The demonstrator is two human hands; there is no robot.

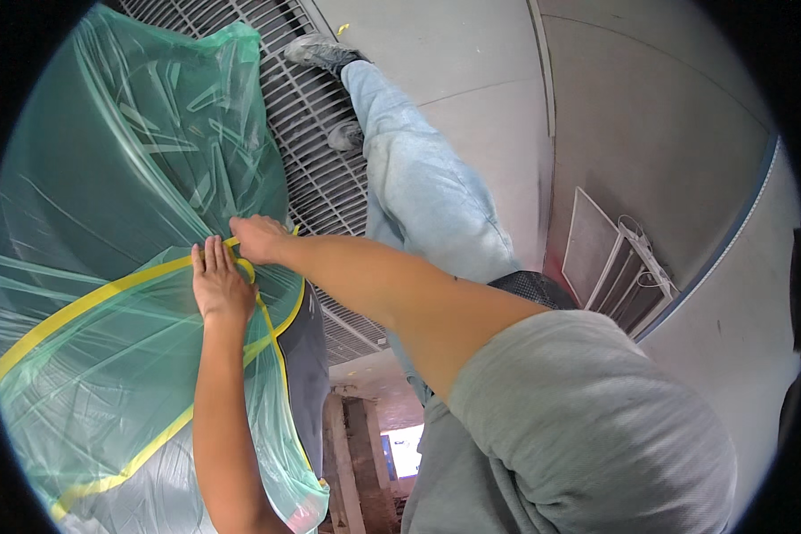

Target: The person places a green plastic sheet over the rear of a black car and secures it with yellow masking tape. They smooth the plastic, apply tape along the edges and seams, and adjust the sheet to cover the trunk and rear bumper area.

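Translucent green plastic sheeting (80, 214) drapes in folds over a large dark rounded body at the left. Long strips of yellow masking tape (89, 311) run across the film and along its edge. My left hand (223, 289) lies on the sheeting with its fingers stretched out, the fingertips by the upper tape strip. Just beyond it, my right hand (260, 239) is closed, fingers curled at the end of that strip, where the tape bends in a loop. The right fingertips are partly hidden. A dark grey panel (306, 374) shows beside the sheet's taped edge.
Metal floor grating (307, 160) runs beside the covered body. My legs in light blue trousers (418, 151) stand at its edge, with one grey shoe (320, 52) on it. A framed panel with a cable (645, 258) leans by the wall at right.
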